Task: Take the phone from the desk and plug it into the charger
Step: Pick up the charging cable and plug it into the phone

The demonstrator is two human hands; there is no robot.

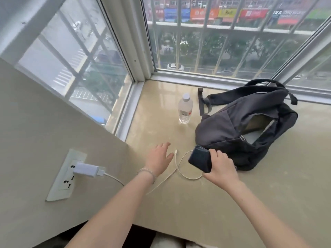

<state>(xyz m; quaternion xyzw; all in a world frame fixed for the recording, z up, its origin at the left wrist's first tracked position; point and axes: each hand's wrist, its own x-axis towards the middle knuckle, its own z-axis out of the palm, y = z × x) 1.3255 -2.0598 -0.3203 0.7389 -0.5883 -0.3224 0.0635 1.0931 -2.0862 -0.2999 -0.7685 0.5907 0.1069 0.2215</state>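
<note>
**A:** What is nearest the camera?

**B:** Two bare forearms reach forward over a glossy beige stone ledge [232, 203]. The left hand [159, 159], with a pale beaded bracelet [146, 171] at the wrist, is spread open, palm down, holding nothing, just beside the loose end of a thin white charging cable [180, 169].

**A:** And the other hand?

**B:** The right hand [219, 167] is closed around a dark rectangular phone [199, 159], held tilted above the ledge, over the cable's loop.

**A:** Where does the cable run?

**B:** It curls on the ledge between the hands, then passes under the left wrist to a white plug-in charger block [86, 169] seated in a white wall socket plate [62, 176] on the left.

**A:** What lies beyond?

**B:** A dark grey fabric backpack [241, 126], unzipped, sits just behind the phone. A clear plastic water bottle with a white cap [185, 110] stands upright left of it. Farthest back, barred corner windows [215, 42] overlook a street.
</note>
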